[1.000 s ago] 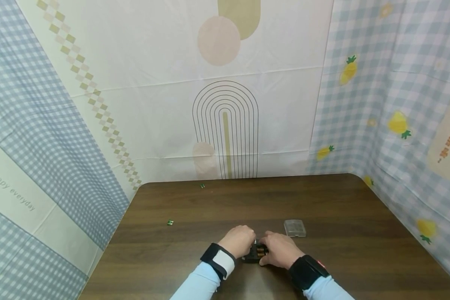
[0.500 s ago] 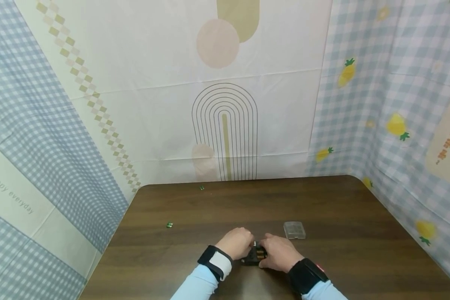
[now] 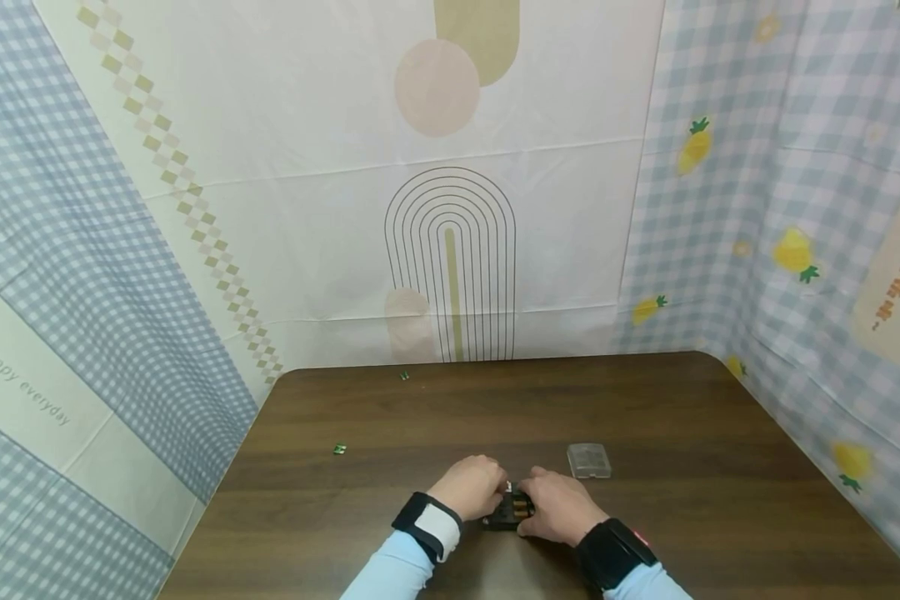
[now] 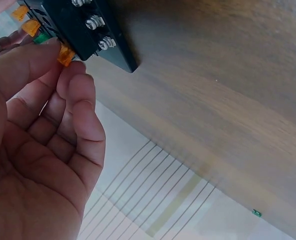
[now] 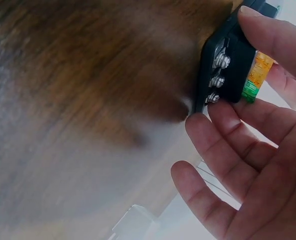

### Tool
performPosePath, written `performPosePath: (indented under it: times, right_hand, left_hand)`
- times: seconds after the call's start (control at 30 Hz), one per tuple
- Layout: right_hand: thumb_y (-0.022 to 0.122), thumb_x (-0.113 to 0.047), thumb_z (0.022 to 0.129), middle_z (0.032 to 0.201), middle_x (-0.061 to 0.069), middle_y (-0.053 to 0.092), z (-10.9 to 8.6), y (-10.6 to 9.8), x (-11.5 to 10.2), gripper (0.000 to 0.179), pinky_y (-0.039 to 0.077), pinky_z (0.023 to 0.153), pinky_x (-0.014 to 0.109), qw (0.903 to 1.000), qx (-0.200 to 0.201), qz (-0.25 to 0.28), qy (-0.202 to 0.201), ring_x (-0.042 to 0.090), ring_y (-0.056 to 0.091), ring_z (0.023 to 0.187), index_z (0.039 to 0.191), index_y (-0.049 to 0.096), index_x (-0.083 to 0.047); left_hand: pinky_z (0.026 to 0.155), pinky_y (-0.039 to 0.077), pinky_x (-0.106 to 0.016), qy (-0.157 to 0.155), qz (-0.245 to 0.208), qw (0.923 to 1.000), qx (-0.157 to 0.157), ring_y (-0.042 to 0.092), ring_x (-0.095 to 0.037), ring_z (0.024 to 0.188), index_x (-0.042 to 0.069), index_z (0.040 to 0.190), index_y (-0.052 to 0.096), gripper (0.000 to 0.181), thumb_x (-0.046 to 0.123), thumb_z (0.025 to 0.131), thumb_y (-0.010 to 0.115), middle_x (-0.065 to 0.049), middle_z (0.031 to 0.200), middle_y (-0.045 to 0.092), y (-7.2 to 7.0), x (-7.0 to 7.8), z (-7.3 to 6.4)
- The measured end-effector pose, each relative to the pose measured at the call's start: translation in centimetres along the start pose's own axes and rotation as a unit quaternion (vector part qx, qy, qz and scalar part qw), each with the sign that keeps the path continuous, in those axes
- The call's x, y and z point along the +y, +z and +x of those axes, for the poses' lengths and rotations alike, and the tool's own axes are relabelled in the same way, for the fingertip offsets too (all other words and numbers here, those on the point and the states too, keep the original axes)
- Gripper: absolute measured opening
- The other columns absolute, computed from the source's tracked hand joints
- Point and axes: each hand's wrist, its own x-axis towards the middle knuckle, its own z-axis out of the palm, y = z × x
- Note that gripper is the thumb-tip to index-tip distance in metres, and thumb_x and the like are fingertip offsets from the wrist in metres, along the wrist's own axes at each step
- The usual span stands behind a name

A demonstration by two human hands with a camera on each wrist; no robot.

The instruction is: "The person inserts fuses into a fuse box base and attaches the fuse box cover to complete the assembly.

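Note:
A black fuse block (image 3: pixel 501 522) with a row of silver screw terminals (image 4: pixel 94 22) sits on the table between both hands. Orange and green blade fuses stand in it; a green fuse (image 5: pixel 250 91) shows in the right wrist view. My left hand (image 3: pixel 469 487) pinches an orange blade fuse (image 4: pixel 65 55) between thumb and fingertips at the block's end. Whether that fuse is fully seated I cannot tell. With thumb and fingers on opposite edges, my right hand (image 3: pixel 561 503) grips the block.
A clear plastic case (image 3: pixel 589 460) lies beyond the right hand. Two small green pieces rest on the wooden table (image 3: pixel 682 433), one at the left (image 3: pixel 340 449) and another near the back edge (image 3: pixel 404 376). Patterned cloth hangs behind and at both sides.
The left wrist has shifted slightly to the left while its fingers stay at the block. The right hand keeps its grip, and the head view has tilted a little.

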Motion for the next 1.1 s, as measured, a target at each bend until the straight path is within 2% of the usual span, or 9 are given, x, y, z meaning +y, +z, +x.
performPosePath:
  times: [0.2,0.4,0.6,0.8,0.97,1.1]
  right_hand:
    - [0.089,-0.038,0.065,0.083,-0.003,0.052,-0.1,0.2,0.2,0.053,0.050,0.064,0.039,0.9998,0.012,0.012,-0.007,0.015,0.054,0.070,0.105,0.072,-0.007]
    - [0.089,-0.043,0.065,0.088,-0.002,0.055,-0.3,0.1,0.3,0.063,0.051,0.067,0.042,0.9997,0.009,0.022,-0.001,0.017,0.056,0.075,0.113,0.071,-0.006]
    - [0.088,-0.047,0.064,0.093,0.000,0.057,-0.5,0.0,0.4,0.068,0.051,0.071,0.045,0.9993,0.019,0.033,0.004,0.019,0.057,0.079,0.115,0.070,-0.006]
    - [0.087,-0.050,0.066,0.098,0.002,0.058,-0.5,0.0,0.6,0.069,0.051,0.074,0.049,0.9990,0.017,0.040,0.008,0.021,0.057,0.084,0.116,0.069,-0.007]
    - [0.087,-0.050,0.067,0.098,0.002,0.058,-0.6,-0.1,0.6,0.069,0.050,0.076,0.051,0.9988,0.008,0.046,0.016,0.022,0.056,0.085,0.117,0.068,-0.006]
    - [0.087,-0.049,0.067,0.101,0.003,0.059,-0.5,-0.3,0.5,0.069,0.049,0.081,0.054,0.9985,0.006,0.048,0.027,0.024,0.057,0.089,0.118,0.068,-0.006]
  left_hand:
    - [0.064,0.047,-0.020,-0.016,-0.015,0.9998,0.000,0.055,-0.003,0.066,0.019,0.081,0.075,0.006,0.021,0.086,0.077,0.010,0.073,0.064,0.0,-0.2,-0.2]
    - [0.072,0.050,-0.023,-0.031,-0.022,0.9993,-0.001,0.062,-0.005,0.077,0.018,0.093,0.076,0.009,0.025,0.088,0.075,0.009,0.085,0.069,-0.5,-0.8,-0.7]
    - [0.073,0.052,-0.024,-0.051,-0.009,0.9986,0.007,0.064,-0.009,0.083,0.017,0.103,0.076,0.017,0.027,0.089,0.074,0.005,0.093,0.068,-1.0,-1.9,-1.4]
    - [0.069,0.051,-0.026,-0.072,-0.009,0.9973,0.011,0.062,-0.011,0.079,0.014,0.105,0.075,0.022,0.029,0.089,0.074,0.002,0.091,0.065,-1.0,-3.0,-2.0]
    - [0.070,0.052,-0.027,-0.089,-0.023,0.9958,0.009,0.063,-0.012,0.081,0.013,0.106,0.075,0.025,0.031,0.089,0.074,0.001,0.094,0.065,-0.6,-3.9,-2.7]
    - [0.075,0.053,-0.030,-0.103,-0.035,0.9940,0.012,0.065,-0.015,0.087,0.012,0.107,0.075,0.026,0.030,0.089,0.074,-0.001,0.098,0.067,-0.9,-4.6,-3.2]
